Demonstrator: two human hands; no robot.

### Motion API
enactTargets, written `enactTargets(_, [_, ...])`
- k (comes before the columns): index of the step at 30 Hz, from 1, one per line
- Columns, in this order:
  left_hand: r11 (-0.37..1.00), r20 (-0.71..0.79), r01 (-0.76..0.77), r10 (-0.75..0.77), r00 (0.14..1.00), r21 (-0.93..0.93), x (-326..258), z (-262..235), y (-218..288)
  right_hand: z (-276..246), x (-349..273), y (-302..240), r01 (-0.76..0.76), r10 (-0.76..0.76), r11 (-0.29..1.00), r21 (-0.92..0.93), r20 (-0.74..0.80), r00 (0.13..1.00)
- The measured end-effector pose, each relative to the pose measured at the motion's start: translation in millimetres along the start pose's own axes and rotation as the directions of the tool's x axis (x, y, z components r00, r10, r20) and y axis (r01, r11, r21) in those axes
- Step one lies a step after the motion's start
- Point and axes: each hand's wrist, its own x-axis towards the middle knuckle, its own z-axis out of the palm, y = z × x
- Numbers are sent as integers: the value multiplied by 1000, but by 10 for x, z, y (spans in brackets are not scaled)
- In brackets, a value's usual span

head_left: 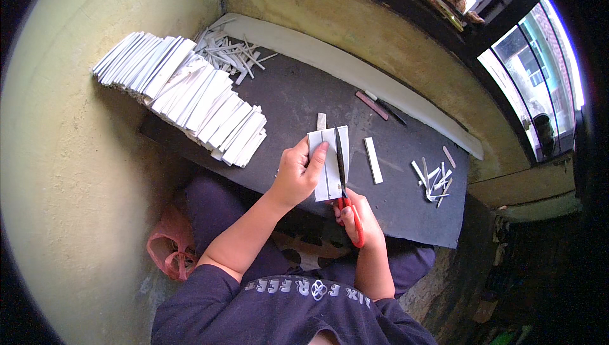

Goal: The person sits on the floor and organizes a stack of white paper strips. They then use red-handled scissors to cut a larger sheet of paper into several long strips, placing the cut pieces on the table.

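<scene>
Place: a small home workshop corner where I sit cutting.
Worktop: dark slab (304,100) set against a rough yellow plastered wall (57,173).
Stock: long fanned stack of white cards (190,100), cut strips (432,180) and offcuts (228,53).
Light: barred window (533,72) at right.

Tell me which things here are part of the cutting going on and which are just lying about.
In use:
left hand holding the white card
right hand working the red-handled scissors
cut white strip
small pile of offcuts
long stack of white cards
dark board

Lying about:
pink plastic bag
flat reddish stick
</scene>
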Motion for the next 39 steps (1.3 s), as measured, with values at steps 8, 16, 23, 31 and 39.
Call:
enactTargets(8, [1000, -4, 10, -11, 1000, -20, -11, 10, -20, 67, 11, 121, 56, -53, 998, 38, -79, 995])
enactTargets(16, [999, 22, 42, -42, 999, -12, -13, -22, -13, 104, 22, 158, 27, -24, 999, 21, -114, 993])
enactTargets(23, [997, 40, 75, -74, 996, -20, -17, -32, 10, 140, 36, 89, 49, -37, 996, 80, -143, 989])
enactTargets(31, [998, 31, 62, -62, 998, -5, -17, -27, 22, 153, 34, 170, 46, -35, 996, 72, -152, 988])
enactTargets(39, [999, 35, 54, -54, 998, 5, -23, -30, 29, 160, 42, 117, 93, -86, 995, 38, -165, 982])
